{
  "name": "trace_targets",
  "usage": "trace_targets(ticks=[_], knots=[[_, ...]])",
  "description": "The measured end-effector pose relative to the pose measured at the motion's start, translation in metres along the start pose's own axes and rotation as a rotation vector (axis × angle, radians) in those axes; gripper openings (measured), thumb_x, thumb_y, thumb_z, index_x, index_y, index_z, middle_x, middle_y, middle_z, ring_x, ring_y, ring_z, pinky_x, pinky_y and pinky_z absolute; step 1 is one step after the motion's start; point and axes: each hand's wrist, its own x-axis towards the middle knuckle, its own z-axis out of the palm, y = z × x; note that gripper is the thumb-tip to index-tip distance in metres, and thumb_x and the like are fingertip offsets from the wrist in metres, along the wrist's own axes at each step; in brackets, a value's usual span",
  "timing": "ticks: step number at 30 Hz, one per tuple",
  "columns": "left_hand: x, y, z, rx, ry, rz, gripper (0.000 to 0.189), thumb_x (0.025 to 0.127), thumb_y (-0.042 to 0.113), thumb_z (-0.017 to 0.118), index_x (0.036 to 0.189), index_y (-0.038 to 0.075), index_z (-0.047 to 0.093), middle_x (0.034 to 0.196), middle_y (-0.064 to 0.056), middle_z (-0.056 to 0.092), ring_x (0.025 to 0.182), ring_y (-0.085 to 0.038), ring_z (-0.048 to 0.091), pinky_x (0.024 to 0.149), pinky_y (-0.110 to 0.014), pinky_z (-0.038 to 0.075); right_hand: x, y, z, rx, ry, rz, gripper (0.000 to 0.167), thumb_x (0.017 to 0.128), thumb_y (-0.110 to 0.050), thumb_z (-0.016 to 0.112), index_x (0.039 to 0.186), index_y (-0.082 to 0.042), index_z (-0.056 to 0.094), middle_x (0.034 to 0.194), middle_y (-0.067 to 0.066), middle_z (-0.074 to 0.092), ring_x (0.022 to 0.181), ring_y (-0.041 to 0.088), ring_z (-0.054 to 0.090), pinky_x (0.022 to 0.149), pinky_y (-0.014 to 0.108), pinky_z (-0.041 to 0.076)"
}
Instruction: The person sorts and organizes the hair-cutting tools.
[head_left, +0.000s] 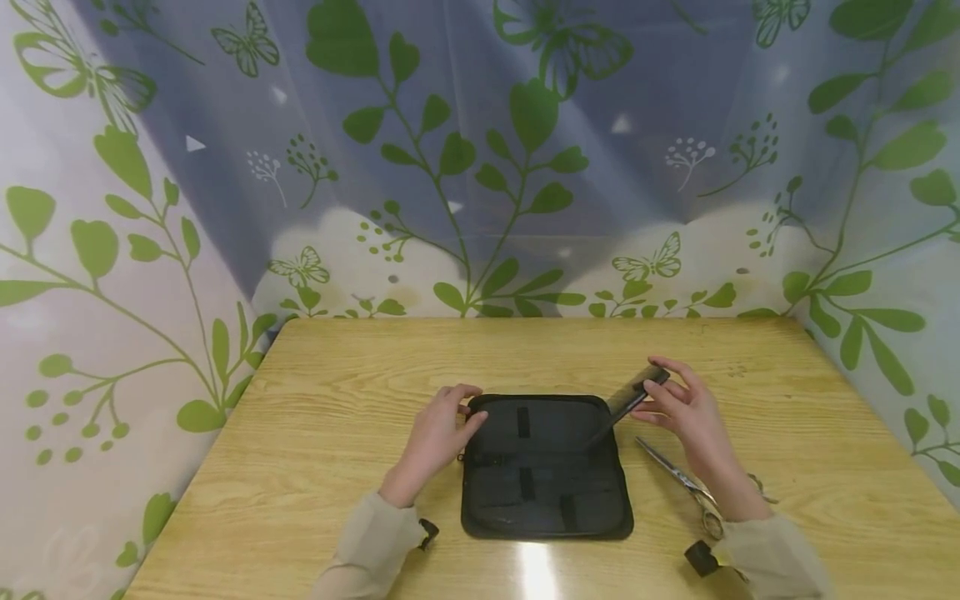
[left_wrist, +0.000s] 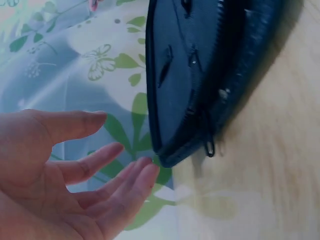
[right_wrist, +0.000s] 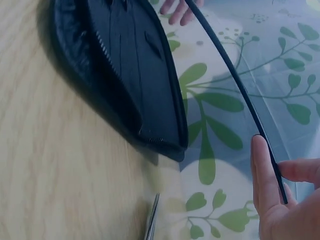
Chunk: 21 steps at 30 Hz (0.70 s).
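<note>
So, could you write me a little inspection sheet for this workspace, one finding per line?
Surface: wood-grain table, bright glare in front of the case.
Job's things: black zip case lies on the table, loops facing up; comb held tilted; scissors lie right of the case.
Clutter: nothing seen.
Left hand: at the case's far left corner, contact unclear.
Right hand: pinches the comb.
Cables: nothing seen.
Surroundings: sheeting printed with green leaves and butterflies.
</note>
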Motion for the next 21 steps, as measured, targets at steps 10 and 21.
trace_targets(ticks=[10, 21], knots=[[0.000, -0.013, 0.003, 0.081, -0.109, -0.104, 0.050, 0.094, 0.022, 0.074, 0.135, -0.001, 0.057, 0.112, -0.020, 0.063, 0.093, -0.032, 0.063, 0.077, -0.047, 0.053, 0.002, 0.007, -0.005, 0.037, 0.084, 0.037, 0.027, 0.103, -0.010, 0.059, 0.126, -0.017, 0.045, 0.089, -0.004, 0.065, 0.077, 0.011, 0.074, 0.077, 0.028, 0.061], [0.002, -0.018, 0.002, 0.052, -0.236, -0.129, 0.077, 0.085, 0.020, 0.085, 0.145, -0.007, 0.046, 0.110, -0.014, 0.067, 0.088, -0.022, 0.068, 0.085, -0.045, 0.054, 0.004, 0.014, -0.003, 0.004, 0.094, 0.090, 0.029, 0.104, -0.010, 0.056, 0.125, -0.010, 0.035, 0.105, 0.001, 0.059, 0.081, 0.009, 0.073, 0.084, 0.030, 0.060]])
